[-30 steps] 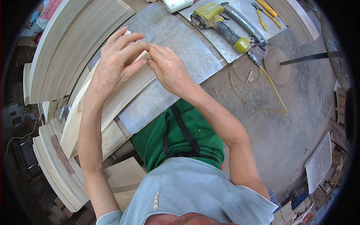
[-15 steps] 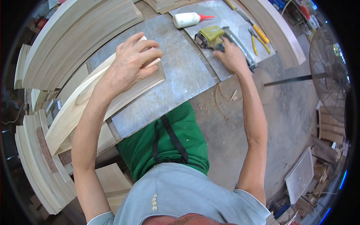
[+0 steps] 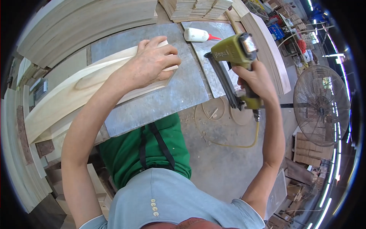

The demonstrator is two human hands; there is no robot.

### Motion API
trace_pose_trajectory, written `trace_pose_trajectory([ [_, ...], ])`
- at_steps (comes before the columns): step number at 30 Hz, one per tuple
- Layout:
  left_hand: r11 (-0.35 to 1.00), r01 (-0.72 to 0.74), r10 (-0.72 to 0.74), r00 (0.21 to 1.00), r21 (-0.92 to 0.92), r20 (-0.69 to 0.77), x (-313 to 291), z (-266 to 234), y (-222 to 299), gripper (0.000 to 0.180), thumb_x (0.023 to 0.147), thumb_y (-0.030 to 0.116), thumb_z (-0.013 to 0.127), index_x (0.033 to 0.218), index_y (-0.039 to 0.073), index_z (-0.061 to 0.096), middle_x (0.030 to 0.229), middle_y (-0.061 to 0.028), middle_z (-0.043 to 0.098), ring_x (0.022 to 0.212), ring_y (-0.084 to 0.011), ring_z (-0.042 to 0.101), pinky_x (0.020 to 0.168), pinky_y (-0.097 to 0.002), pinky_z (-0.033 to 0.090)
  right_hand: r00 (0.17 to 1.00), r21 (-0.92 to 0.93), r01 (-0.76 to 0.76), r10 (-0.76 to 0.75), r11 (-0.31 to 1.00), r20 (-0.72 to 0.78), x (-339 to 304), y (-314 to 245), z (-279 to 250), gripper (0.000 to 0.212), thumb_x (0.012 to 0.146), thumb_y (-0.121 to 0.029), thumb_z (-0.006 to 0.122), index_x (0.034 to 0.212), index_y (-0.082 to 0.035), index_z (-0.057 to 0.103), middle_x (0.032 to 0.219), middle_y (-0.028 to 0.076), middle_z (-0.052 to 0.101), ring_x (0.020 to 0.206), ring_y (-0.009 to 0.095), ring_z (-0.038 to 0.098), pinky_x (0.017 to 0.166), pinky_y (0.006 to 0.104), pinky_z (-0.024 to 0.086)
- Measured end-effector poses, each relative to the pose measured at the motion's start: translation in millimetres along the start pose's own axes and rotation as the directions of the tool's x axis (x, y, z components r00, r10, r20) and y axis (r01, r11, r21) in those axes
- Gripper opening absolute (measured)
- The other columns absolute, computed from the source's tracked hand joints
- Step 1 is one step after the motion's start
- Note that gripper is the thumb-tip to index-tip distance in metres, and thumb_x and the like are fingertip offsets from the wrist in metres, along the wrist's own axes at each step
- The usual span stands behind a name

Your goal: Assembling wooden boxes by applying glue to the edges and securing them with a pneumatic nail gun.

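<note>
My left hand (image 3: 154,63) grips the right end of a long, curved, pale wooden frame (image 3: 85,86), its fingers bent over the end pieces. The frame lies across the grey metal tabletop (image 3: 152,110) and reaches toward the left. My right hand (image 3: 257,80) is wrapped round the handle of an olive-green nail gun (image 3: 232,49), held up right of the tabletop. A yellow air hose (image 3: 244,145) hangs from the bottom of its handle. Beyond the gun lies a white glue bottle (image 3: 196,34) with a red nozzle.
Stacked curved boards (image 3: 84,26) stand at the far left, with more at the near left (image 3: 19,152). Bundled wood pieces (image 3: 198,9) sit at the back. A curved board (image 3: 267,45) borders the right side. A standing fan (image 3: 321,105) is farther right.
My right hand has lifted the nail gun off the metal plate and turned it upright. My left hand remains on the frame. The view has shifted toward the right.
</note>
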State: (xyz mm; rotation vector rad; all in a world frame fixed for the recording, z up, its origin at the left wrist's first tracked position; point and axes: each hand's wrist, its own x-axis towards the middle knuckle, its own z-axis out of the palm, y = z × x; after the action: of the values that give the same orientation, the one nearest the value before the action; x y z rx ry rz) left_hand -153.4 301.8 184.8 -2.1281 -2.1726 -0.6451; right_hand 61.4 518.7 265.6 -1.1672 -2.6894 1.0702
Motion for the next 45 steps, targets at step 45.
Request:
trace_pose_trajectory([
  [45, 0.994, 0.021, -0.022, 1.000, -0.109, -0.014, 4.7, -16.3, 1.0, 0.068, 0.080, 0.024, 0.071, 0.138, 0.011, 0.039, 0.140, -0.0174, 0.037, 0.131, -0.0347, 0.035, 0.106, -0.0481, 0.029, 0.938, 0.039, 0.274, -0.276, 0.961, 0.210, -22.8, -79.5, -28.6, 0.028, 0.085, -0.024, 0.064, 0.084, 0.004, 0.062, 0.057, 0.003, 0.057, 0.047, 0.009, 0.055, 0.045, 0.0230, 0.043],
])
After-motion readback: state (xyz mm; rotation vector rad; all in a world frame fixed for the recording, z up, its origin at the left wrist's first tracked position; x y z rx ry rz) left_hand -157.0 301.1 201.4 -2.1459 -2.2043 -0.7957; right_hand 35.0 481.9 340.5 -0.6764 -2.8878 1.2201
